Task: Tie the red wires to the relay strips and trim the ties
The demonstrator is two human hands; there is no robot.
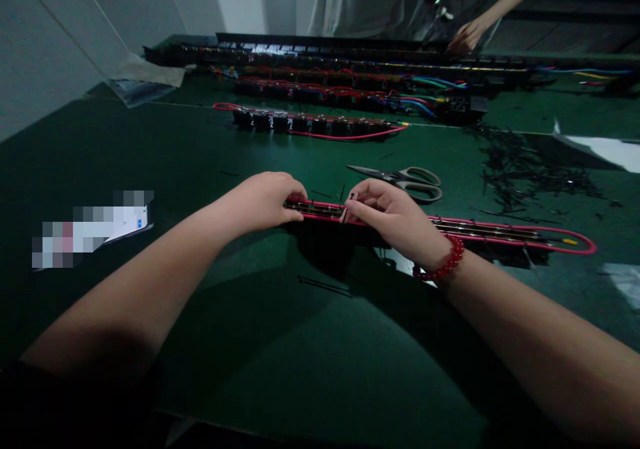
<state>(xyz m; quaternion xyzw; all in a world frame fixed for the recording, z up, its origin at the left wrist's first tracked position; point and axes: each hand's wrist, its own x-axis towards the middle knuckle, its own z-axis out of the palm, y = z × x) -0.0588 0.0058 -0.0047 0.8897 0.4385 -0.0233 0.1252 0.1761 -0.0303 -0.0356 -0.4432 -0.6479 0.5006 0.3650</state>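
Note:
My left hand (270, 199) is closed round the left end of a long black strip assembly (490, 232), its thumb in front and fingers behind. A red wire (590, 244) runs along both edges of this assembly and loops past its right end. Over its middle, my right hand (383, 209) pinches a small black cable tie, of which only a dark bit shows between thumb and fingers. Scissors (420, 182) with grey handles lie just behind my right hand. Two loose black cable ties (325, 286) rest in front of the assembly.
Farther back lies a similar red-wired strip (320, 124), with more wired assemblies (345, 89) behind it. Black offcuts (530, 169) are heaped at right. A phone (125, 222) lies at left. Across the table, a co-worker's hand (467, 36) touches the rear assembly.

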